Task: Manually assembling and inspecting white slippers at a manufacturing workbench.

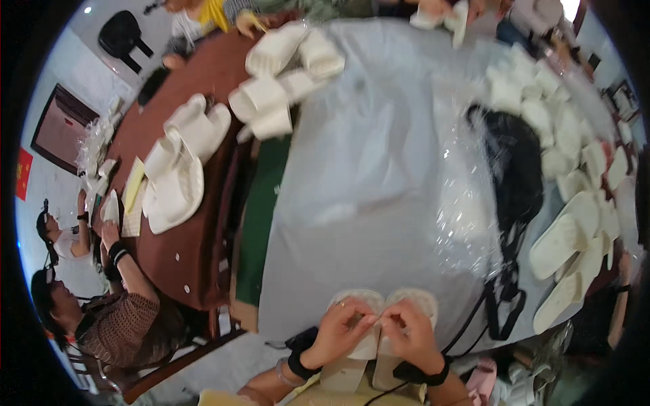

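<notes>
Close in front of me, at the near edge of the grey cloth, lies a pair of white slippers, the left slipper [364, 350] beside the right slipper [426, 302]. Over the left one my left hand [340, 333] is closed in a pinch. My right hand [413, 333] pinches too, above the right slipper, and the fingertips of both hands almost meet between the two. Whatever they pinch, if anything, is too small to make out. Both wrists wear black bands, and my hands cover the slippers' middles.
White slippers lie on the brown cloth [203, 260] at left, at the far edge, and in a heap [569, 223] at right. Clear plastic wrap [467, 216] and a black bag [518, 169] with straps lie on the grey cloth [365, 250]. A co-worker [122, 325] sits at left.
</notes>
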Demonstrator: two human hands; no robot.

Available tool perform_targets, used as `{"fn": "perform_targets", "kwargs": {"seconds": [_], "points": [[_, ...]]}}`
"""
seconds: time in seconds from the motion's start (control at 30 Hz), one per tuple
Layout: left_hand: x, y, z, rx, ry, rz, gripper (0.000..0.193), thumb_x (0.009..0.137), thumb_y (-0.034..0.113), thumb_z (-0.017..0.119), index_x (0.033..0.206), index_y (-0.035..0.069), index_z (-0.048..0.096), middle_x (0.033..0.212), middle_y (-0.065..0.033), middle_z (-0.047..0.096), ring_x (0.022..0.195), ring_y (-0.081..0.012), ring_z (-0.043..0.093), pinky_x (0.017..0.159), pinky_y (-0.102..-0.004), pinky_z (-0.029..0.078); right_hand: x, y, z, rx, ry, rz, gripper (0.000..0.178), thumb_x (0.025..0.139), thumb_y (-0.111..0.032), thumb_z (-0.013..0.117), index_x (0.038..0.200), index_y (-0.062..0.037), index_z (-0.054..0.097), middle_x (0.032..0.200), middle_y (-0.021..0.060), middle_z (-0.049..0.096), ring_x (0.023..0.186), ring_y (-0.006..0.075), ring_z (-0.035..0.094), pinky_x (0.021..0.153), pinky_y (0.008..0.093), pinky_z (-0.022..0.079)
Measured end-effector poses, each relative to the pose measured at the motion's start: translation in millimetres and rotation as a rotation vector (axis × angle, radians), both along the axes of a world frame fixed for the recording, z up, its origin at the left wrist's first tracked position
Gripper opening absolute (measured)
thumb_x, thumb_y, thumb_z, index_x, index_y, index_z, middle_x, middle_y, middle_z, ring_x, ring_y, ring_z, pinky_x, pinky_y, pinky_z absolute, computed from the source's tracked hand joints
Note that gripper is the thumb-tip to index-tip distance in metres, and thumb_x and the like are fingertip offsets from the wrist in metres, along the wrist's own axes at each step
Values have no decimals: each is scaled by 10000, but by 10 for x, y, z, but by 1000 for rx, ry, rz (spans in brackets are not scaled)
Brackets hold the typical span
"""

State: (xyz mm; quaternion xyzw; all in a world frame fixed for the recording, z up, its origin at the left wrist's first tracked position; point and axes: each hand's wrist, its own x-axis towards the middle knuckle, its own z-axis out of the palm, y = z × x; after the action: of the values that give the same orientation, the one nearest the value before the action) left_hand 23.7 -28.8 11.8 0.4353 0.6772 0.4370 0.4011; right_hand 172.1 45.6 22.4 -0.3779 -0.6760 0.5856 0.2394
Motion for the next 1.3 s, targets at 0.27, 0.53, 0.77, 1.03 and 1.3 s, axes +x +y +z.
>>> {"fn": "perform_targets", "kwargs": {"seconds": [0.27,0.53,0.77,1.03,1.3], "points": [[-195,30,-15,102,95,-80,139,748,151,697,823,83,602,793,-32,603,702,-169,569,642,-288,390,-86,106,2,-39,-57,126,189,671,13,638,830,-54,560,773,75,522,664,250,496,595,333,398],[-220,167,-41,44,121,-96,174,652,137,740,793,132,639,772,2,608,669,-152,572,613,-282,379,-65,90,-88,-41,-89,128,317,626,48,671,910,-55,575,784,79,516,665,249,499,601,324,397],[-259,181,61,93,142,-182,110,753,133,681,810,82,603,807,-51,607,722,-205,566,687,-309,402,-143,91,-71,127,-152,168,219,712,8,633,913,-45,565,777,87,517,655,249,487,591,326,398],[-126,128,3,202,108,-69,69,772,59,642,808,44,585,812,-67,599,759,-201,557,714,-302,408,-98,28,-45,-25,171,-124,68,804,-37,576,854,-36,529,760,34,459,618,107,404,545,219,332],[-79,-208,339,247,125,196,98,865,86,555,833,-6,547,848,-51,558,749,-108,491,684,-227,400,645,-344,584,99,307,-51,87,859,-88,546,901,-20,512,785,27,465,673,95,448,597,231,369]]}}
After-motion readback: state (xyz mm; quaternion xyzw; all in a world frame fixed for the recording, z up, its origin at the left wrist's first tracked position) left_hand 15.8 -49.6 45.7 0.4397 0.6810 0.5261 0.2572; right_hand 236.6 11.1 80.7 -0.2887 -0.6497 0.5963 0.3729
